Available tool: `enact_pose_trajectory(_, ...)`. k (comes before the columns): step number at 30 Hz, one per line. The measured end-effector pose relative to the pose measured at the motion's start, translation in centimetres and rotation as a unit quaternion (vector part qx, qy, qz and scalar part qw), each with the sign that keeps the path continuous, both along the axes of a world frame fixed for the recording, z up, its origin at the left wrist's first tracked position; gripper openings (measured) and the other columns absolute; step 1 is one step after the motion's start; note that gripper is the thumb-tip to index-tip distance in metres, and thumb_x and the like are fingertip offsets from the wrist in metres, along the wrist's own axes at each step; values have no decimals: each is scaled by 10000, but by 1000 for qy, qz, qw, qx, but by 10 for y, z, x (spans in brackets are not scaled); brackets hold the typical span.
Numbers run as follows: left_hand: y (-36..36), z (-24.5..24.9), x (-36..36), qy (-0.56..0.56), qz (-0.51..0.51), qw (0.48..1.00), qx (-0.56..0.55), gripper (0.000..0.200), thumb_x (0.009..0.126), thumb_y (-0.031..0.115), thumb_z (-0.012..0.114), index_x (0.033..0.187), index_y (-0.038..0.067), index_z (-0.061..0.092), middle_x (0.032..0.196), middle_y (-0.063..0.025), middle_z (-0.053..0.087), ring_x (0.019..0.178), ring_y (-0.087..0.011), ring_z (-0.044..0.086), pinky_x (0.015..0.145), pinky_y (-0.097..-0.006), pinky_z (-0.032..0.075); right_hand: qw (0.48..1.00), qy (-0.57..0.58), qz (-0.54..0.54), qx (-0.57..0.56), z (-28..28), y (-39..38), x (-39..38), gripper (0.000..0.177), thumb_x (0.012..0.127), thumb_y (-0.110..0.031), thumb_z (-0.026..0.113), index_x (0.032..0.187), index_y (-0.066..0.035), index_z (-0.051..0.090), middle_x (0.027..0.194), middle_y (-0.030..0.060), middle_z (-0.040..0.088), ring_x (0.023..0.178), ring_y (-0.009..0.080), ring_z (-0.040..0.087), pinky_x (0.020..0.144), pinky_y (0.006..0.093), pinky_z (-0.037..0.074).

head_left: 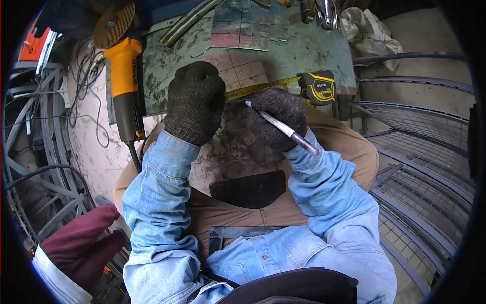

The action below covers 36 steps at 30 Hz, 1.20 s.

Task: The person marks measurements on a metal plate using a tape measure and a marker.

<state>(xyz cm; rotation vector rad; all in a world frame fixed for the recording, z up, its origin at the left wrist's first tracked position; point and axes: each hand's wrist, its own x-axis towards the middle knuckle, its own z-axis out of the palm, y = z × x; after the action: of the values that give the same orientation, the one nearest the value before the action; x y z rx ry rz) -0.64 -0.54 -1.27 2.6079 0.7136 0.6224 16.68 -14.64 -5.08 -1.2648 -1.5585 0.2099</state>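
Observation:
My left hand [195, 104], in a dark knitted glove, is closed at the left end of a yellow tape measure blade [260, 87]. The blade runs right to its black and yellow case [319, 88], which rests at the right end of the worn green bench [172, 76]. My right hand [277, 119], gloved alike, grips a whitish pen [284, 129], its tip pointing up and left just below the blade. Under and behind the blade lie pale square-lined tiles [243, 68]. What my left fingertips touch is hidden by the glove.
An orange angle grinder [125, 71] stands upright at the bench's left side, its cord hanging down. Metal tubes [190, 23] and a lined sheet [248, 23] lie at the back. Grey mesh racks [420, 152] fill the right. Another person's maroon-clothed leg [83, 243] shows lower left.

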Motion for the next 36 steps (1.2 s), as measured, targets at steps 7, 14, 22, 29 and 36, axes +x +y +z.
enact_pose_trajectory(7,0,2,-1,5,-2,1000,7,194,730,22,738,902,109,717,1086,-103,662,1019,-361,645,828,-475,539,1000,-12,-3,4,-2,2,0,285,736,-50,814,989,-10,687,823,158,672,710,344,674,638,429,539)
enact_pose_trajectory(14,0,2,0,8,1,1000,6,182,738,26,741,902,102,716,1083,-106,662,1021,-360,644,831,-472,539,999,-17,-30,-11,3,3,-3,197,762,-81,781,944,-32,721,826,164,703,720,366,700,662,434,574)
enact_pose_trajectory(22,0,3,0,11,1,1000,9,177,742,26,740,901,100,717,1082,-109,662,1023,-358,645,838,-473,537,999,-19,-29,-29,5,3,-3,200,759,-93,787,941,-38,725,815,160,700,720,363,700,666,433,575)
enact_pose_trajectory(29,0,2,0,5,0,1000,2,185,736,14,734,898,101,720,1076,-109,663,1021,-359,644,830,-477,538,999,-30,-30,-24,2,3,-3,208,753,-100,787,943,-40,729,832,156,704,731,359,703,674,429,576)
enact_pose_trajectory(36,-1,4,0,13,3,1000,1,184,736,18,736,899,103,720,1081,-109,664,1024,-358,643,825,-473,540,999,-26,-28,-22,4,2,-2,203,748,-98,791,934,-42,730,818,157,702,722,358,703,666,425,577)
